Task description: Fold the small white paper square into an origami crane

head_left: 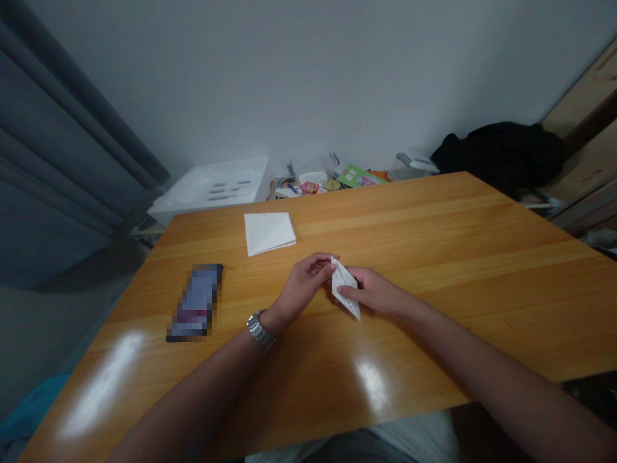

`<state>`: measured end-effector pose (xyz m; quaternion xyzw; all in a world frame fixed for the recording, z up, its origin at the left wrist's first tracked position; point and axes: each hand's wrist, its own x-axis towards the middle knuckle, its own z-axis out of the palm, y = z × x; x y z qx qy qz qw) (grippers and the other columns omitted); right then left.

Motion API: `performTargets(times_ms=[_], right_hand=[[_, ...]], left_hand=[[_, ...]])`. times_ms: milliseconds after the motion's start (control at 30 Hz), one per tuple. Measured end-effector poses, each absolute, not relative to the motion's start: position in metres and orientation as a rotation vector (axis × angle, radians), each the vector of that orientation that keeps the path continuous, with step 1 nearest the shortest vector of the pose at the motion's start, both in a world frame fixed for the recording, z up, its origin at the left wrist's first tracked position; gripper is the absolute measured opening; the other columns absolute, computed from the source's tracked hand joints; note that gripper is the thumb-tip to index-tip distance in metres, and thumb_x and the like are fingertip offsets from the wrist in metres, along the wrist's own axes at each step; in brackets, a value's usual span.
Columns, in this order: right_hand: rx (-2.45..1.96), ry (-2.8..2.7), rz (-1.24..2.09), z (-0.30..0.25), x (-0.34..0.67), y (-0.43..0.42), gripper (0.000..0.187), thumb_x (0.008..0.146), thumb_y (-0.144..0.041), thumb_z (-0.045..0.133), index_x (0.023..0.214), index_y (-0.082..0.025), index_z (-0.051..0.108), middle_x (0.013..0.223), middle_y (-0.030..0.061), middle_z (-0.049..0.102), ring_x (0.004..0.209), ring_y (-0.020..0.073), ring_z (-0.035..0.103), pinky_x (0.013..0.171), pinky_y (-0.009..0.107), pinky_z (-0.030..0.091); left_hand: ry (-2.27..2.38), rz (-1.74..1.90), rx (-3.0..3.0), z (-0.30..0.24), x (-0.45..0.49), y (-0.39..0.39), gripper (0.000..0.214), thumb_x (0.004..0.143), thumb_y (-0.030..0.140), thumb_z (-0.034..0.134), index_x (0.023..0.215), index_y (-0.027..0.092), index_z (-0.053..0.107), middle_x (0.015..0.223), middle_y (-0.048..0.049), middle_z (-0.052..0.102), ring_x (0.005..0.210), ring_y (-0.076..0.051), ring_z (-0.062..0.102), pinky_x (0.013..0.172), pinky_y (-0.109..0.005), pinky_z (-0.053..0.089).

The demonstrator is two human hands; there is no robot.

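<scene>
- So, from my remote seat, the grey curtain (pixel 62 154) hangs at the far left of my view.
- Next I see the phone (pixel 197 302), its screen blurred out, lying on the wooden table (pixel 448 244) well apart from both hands.
- Behind it, beyond the table's far edge, I make out a white tray (pixel 207 204).
- Further right I have a stack of lined paper (pixel 268 233) lying flat near that edge, and closer to me a metal watch (pixel 261 330) around the left wrist.
- My left hand (pixel 306 278) comes in from the left, thumb and forefinger pinched together at the far tip of the folded paper; its other fingers are partly hidden.
- The folded paper (pixel 343 276) sits between my two hands, a narrow white kite shape. Its long axis runs from the far tip toward me, slanting a little right, and the near point is free of any finger. I cannot tell whether it touches the table.
- My right hand (pixel 376 290) meets its right edge, thumb pressed across the face and fingers behind, so the grip is closed. Neither hand is nearer, as both touch it: left at the far tip, right along the side.
- Last, black cloth (pixel 501 154) is heaped at the far right.
</scene>
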<state>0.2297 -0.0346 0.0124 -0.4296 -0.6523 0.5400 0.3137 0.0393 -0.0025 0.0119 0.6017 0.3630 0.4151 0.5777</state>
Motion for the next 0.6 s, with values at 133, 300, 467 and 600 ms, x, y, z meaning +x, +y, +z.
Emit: performTargets(times_ms=[133,300,467,600], right_hand=[[-1.132,-1.729,1.435,0.0133,0.2288,-0.0358,0.037,0.085,-0.05,0.066,0.094,-0.014,0.064,0.08,0.0032,0.063,0.069,0.0156,0.053,0.064,0.027,0.042],[-1.147,-1.715,1.441,0.0132,0.2274,-0.0367,0.044,0.085,-0.056,0.065,0.092,-0.013,0.063,0.079,0.0032,0.061,0.068,0.015,0.051,0.063,0.026,0.04],[-1.124,-1.75,1.432,0.0156,0.2277,-0.0374,0.043,0.086,-0.056,0.062,0.09,-0.014,0.061,0.078,0.0028,0.059,0.068,0.0148,0.05,0.064,0.027,0.04],[-1.12,-1.765,1.441,0.0187,0.228,-0.0384,0.043,0.086,-0.057,0.062,0.088,-0.014,0.06,0.077,0.0022,0.057,0.068,0.0145,0.048,0.063,0.027,0.04]], left_hand=[[0.852,0.964,1.415,0.0141,0.0384,-0.0015,0.027,0.086,0.04,0.071,0.097,0.015,0.072,0.093,-0.0063,0.07,0.082,-0.016,0.062,0.075,-0.027,0.048],[0.83,0.955,1.333,0.0158,0.0386,-0.0027,0.027,0.084,0.038,0.073,0.098,0.015,0.073,0.095,-0.0063,0.07,0.083,-0.015,0.06,0.076,-0.027,0.047],[0.747,0.92,1.222,0.0146,0.0394,-0.0042,0.028,0.084,0.038,0.074,0.102,0.016,0.073,0.095,-0.0061,0.068,0.081,-0.015,0.059,0.074,-0.027,0.046],[0.739,0.919,1.194,0.0125,0.0397,-0.0038,0.024,0.083,0.037,0.075,0.096,0.016,0.072,0.088,-0.0038,0.066,0.079,-0.014,0.058,0.073,-0.026,0.046]])
